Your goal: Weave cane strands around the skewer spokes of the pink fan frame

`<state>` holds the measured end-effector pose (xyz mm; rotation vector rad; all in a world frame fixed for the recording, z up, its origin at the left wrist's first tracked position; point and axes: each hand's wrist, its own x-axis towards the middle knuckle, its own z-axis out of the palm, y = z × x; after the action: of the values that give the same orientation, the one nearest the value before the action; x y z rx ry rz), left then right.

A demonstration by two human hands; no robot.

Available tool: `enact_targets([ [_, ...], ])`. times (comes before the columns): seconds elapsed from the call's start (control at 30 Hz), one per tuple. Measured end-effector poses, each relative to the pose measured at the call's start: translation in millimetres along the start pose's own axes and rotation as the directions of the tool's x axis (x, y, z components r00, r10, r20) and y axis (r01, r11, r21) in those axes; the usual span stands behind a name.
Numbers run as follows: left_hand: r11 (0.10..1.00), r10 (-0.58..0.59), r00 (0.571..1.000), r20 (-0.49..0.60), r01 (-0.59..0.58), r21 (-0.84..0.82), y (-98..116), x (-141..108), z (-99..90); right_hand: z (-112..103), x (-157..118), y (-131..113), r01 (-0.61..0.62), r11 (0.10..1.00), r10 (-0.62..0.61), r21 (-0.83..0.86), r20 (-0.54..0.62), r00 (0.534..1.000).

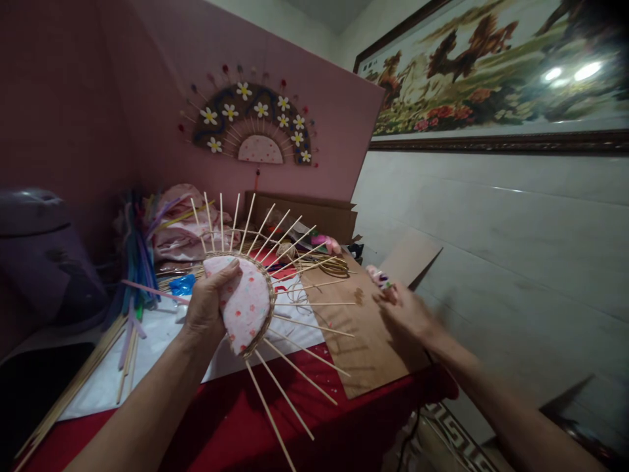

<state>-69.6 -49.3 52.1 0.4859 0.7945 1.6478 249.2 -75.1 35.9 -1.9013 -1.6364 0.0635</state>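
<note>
A half-round piece covered in pink cloth with red dots point(248, 305) is held up over the table, tilted. Thin wooden sticks point(314, 326) fan out from its curved edge, which has a braided twine border point(269, 288). My left hand point(209, 298) grips its straight side, thumb on the front; the other fingers are hidden behind. To the right, above the brown board, my right hand point(400, 311) is closed around a small patterned item point(378, 276), blurred and partly covered by the fingers. The two hands are well apart.
Colourful fuzzy stems point(135, 242) and long sticks point(73, 387) lie at the left. Golden scissors point(334, 265) and twine rest behind the brown board point(363, 354). Red cloth point(275, 419) covers the table. A flowered fan point(260, 108) hangs on the pink panel; a cable hangs near the table's right edge.
</note>
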Motion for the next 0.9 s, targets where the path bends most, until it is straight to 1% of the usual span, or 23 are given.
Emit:
enact_targets([
  [0.03,1.0,0.0,1.0,0.0,0.0,0.0,0,0,-0.1,9,1,7,-0.016,0.997,0.022,-0.07,0.08,0.997],
  [0.07,1.0,-0.001,1.0,-0.001,0.001,0.004,0,1,-0.3,18,2,13,0.014,0.993,0.0,-0.119,0.12,0.993],
  [0.1,1.0,-0.001,1.0,-0.003,0.001,0.01,0,1,-0.5,26,1,16,0.035,0.985,-0.009,-0.171,0.153,0.988],
  [0.17,1.0,0.003,1.0,-0.004,-0.003,0.02,0,1,-0.7,38,-1,20,0.086,0.958,-0.039,-0.273,0.175,0.984],
  [0.23,1.0,0.004,1.0,0.0,-0.004,0.02,0,0,-0.7,44,-3,22,0.127,0.923,-0.055,-0.363,0.204,0.977],
  [0.33,1.0,0.015,1.0,0.015,-0.015,0.008,0,0,-0.7,44,-5,21,0.19,0.895,-0.087,-0.404,0.259,0.962],
  [0.37,1.0,0.023,1.0,0.02,-0.023,0.003,0,0,-0.8,42,-6,19,0.201,0.889,-0.104,-0.411,0.246,0.964],
  [0.4,1.0,0.03,0.999,0.026,-0.03,-0.001,0,0,-1.2,39,-8,15,0.206,0.884,-0.128,-0.42,0.208,0.97],
  [0.47,1.0,0.03,0.999,0.035,-0.03,-0.005,-1,1,-2.0,31,-12,3,0.224,0.889,-0.208,-0.399,0.083,0.975],
  [0.5,1.0,0.027,0.999,0.036,-0.026,-0.004,-1,1,-2.5,27,-15,-5,0.249,0.906,-0.26,-0.343,0.014,0.966],
  [0.53,1.0,0.024,0.999,0.035,-0.024,-0.002,-1,2,-2.8,22,-18,-16,0.302,0.926,-0.318,-0.226,-0.037,0.947],
  [0.57,1.0,0.022,0.999,0.033,-0.022,0.001,-1,2,-3.1,17,-21,-26,0.361,0.931,-0.364,-0.053,-0.07,0.929],
  [0.6,1.0,0.019,0.999,0.032,-0.019,0.004,-1,2,-3.1,13,-24,-37,0.392,0.911,-0.385,0.127,-0.077,0.92],
  [0.63,1.0,0.013,1.0,0.028,-0.013,0.002,0,1,-3.0,9,-27,-47,0.386,0.882,-0.38,0.269,-0.075,0.922],
  [0.67,1.0,0.005,1.0,0.019,-0.005,-0.006,1,1,-2.8,5,-29,-56,0.363,0.855,-0.36,0.37,-0.08,0.93],
  [0.7,1.0,-0.003,1.0,0.007,0.004,-0.019,2,1,-2.4,1,-31,-63,0.34,0.834,-0.334,0.435,-0.093,0.938],
  [0.8,0.997,-0.022,1.0,-0.012,0.021,-0.069,4,0,-0.5,-4,-29,-72,0.266,0.792,-0.233,0.55,-0.132,0.964],
  [0.83,0.996,-0.029,1.0,-0.009,0.028,-0.085,5,0,0.1,-4,-27,-71,0.218,0.762,-0.189,0.61,-0.111,0.976],
  [0.87,0.994,-0.037,0.999,-0.005,0.036,-0.1,6,0,0.7,-2,-24,-69,0.148,0.716,-0.145,0.682,-0.063,0.988],
  [0.9,0.993,-0.044,0.999,-0.005,0.043,-0.114,6,-1,1.2,2,-21,-67,0.063,0.659,-0.109,0.749,0.012,0.994],
])
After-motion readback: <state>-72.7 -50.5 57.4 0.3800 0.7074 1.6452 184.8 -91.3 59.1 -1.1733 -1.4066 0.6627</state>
